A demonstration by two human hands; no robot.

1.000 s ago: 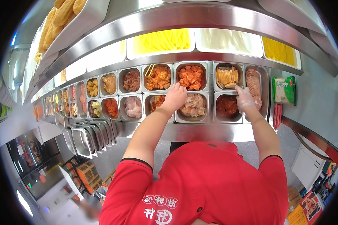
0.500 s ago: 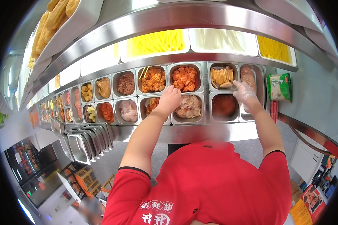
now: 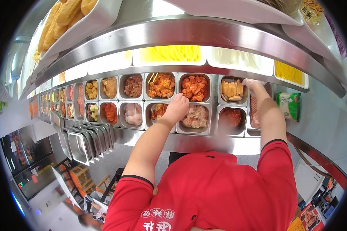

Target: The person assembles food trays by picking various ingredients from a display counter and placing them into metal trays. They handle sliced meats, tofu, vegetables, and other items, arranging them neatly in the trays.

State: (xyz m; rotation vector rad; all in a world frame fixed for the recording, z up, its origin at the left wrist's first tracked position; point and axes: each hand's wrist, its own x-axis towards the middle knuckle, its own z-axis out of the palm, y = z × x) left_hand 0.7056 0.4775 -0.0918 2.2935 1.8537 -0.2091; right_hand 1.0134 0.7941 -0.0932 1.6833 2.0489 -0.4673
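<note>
My bare left hand (image 3: 177, 109) has its fingers curled at the metal rim between the tray of orange-red marinated meat chunks (image 3: 194, 87) and the tray of pale marinated meat (image 3: 195, 116) in front of it. My right hand (image 3: 253, 85) wears a clear plastic glove. It hovers by the far right corner of the tray of tan stick-like slices (image 3: 231, 91), over the far end of the long tray of round pink slices (image 3: 255, 111). Its fingers are blurred, and the wrist and forearm cover part of that long tray. Nearer me stands a tray of dark red minced-looking food (image 3: 231, 116).
More metal trays of meat run off to the left, one with yellow chopsticks (image 3: 153, 77). A steel shelf (image 3: 204, 32) arches beyond white bins of yellow noodles (image 3: 175, 53). A green-and-white package (image 3: 288, 106) lies right. Empty metal pans (image 3: 80, 148) hang at the counter's front left.
My right hand has moved away from me, from beside the tan slices to the far right corner of their tray. My left hand stays at the same rim. The view has shifted slightly.
</note>
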